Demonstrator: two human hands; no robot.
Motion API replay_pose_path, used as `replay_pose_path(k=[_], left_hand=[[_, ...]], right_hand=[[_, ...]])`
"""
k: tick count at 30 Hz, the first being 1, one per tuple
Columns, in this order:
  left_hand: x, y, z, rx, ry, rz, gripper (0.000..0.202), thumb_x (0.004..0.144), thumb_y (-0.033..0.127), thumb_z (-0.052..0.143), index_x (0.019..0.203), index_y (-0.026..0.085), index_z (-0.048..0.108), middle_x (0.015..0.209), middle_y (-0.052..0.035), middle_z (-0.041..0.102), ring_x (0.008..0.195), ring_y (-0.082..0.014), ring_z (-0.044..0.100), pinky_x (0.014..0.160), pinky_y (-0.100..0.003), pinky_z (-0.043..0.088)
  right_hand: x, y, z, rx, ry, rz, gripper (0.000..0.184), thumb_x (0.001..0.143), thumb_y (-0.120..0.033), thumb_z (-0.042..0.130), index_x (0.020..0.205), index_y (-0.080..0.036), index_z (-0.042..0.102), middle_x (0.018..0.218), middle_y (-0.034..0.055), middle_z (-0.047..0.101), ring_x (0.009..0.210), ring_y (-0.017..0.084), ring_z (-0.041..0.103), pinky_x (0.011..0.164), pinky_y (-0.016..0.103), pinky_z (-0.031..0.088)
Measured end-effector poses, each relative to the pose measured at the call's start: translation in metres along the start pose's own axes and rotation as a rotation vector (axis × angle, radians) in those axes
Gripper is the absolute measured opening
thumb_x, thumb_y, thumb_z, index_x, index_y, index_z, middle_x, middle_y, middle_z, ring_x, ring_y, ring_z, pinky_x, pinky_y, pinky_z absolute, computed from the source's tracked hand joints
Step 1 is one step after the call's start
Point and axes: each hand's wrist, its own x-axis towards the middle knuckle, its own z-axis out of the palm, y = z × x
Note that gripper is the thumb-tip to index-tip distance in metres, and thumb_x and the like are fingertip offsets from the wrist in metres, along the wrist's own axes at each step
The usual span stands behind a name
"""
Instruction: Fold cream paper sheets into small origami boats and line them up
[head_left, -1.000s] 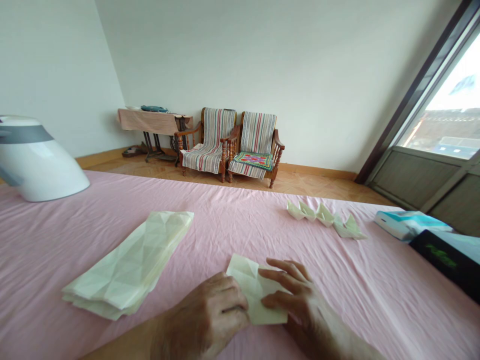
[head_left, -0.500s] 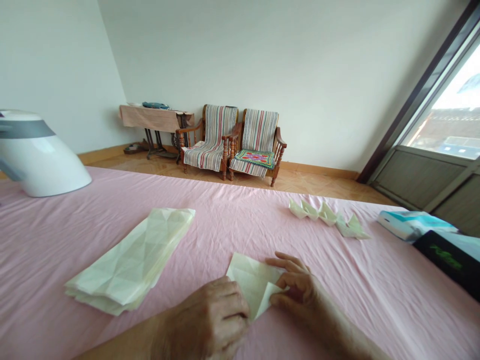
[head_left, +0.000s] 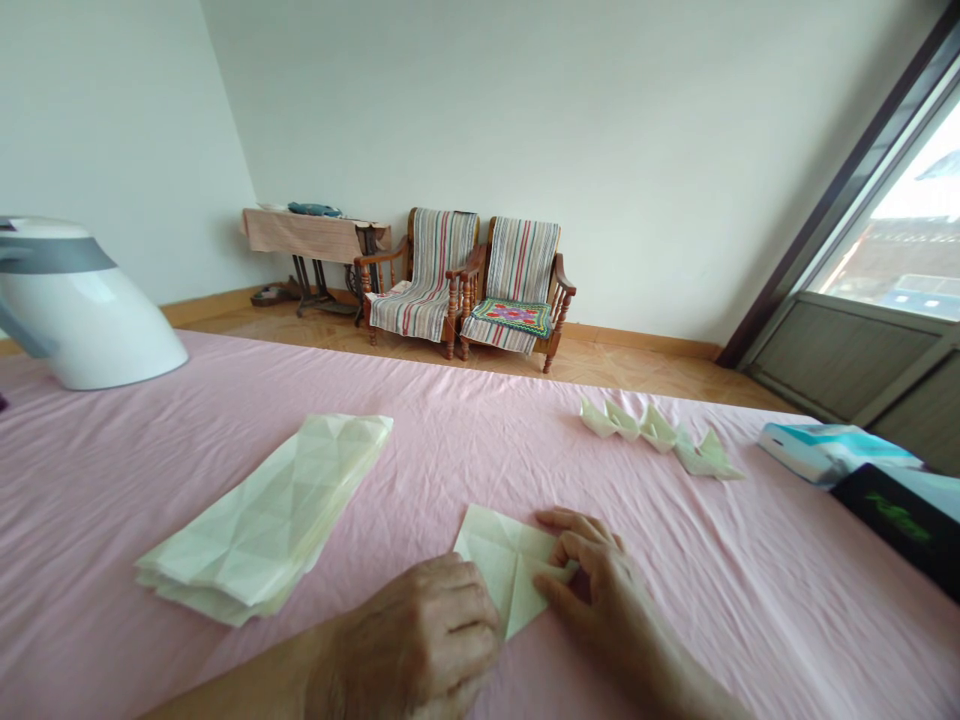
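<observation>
A pale green folded paper sheet (head_left: 504, 560) lies on the pink tablecloth (head_left: 465, 430) right in front of me. My left hand (head_left: 420, 645) is curled and presses down on the sheet's left edge. My right hand (head_left: 592, 585) pinches a folded corner of the same sheet between thumb and fingers at its right side. A stack of creased pale green sheets (head_left: 270, 520) lies to the left. Several folded paper boats (head_left: 660, 435) sit in a row farther back on the right.
A white and grey appliance (head_left: 82, 310) stands at the far left of the table. A blue tissue pack (head_left: 825, 450) and a black box (head_left: 900, 525) lie at the right edge. Two striped wooden chairs (head_left: 472, 285) stand by the far wall.
My right hand has lifted the sheet's lower right corner and folded it inward toward the middle. My left hand stayed pressed on the left edge.
</observation>
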Motion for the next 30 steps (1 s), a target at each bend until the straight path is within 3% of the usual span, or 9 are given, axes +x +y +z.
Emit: replay_pose_path(k=[11,25,30], left_hand=[[0.001,0.000,0.000,0.014,-0.066,-0.029,0.023,0.090,0.011,0.052,0.113,0.015,0.057,0.096,-0.0071,0.064,0.088,-0.0217,0.056,0.082,-0.034,0.044],[0.002,-0.001,0.000,-0.055,-0.005,-0.024,0.026,0.087,0.006,0.054,0.110,0.015,0.061,0.110,-0.0074,0.064,0.094,-0.0211,0.057,0.089,-0.034,0.045],[0.004,0.000,0.001,-0.076,0.013,-0.007,0.026,0.088,0.005,0.052,0.109,0.015,0.062,0.108,-0.0074,0.067,0.093,-0.0207,0.058,0.087,-0.034,0.046]], right_hand=[[-0.002,-0.012,-0.004,0.033,-0.009,0.057,0.015,0.078,-0.016,0.059,0.068,-0.022,0.050,0.119,0.0065,0.062,0.113,0.026,0.051,0.093,0.043,0.038],[-0.005,0.004,0.005,-0.035,0.029,0.003,0.012,0.078,-0.018,0.059,0.072,-0.023,0.050,0.119,0.0079,0.061,0.111,0.028,0.053,0.090,0.047,0.042],[-0.007,0.002,0.005,-0.107,0.215,-0.090,0.011,0.082,-0.015,0.054,0.090,-0.022,0.055,0.114,0.0106,0.061,0.107,0.027,0.056,0.086,0.046,0.045]])
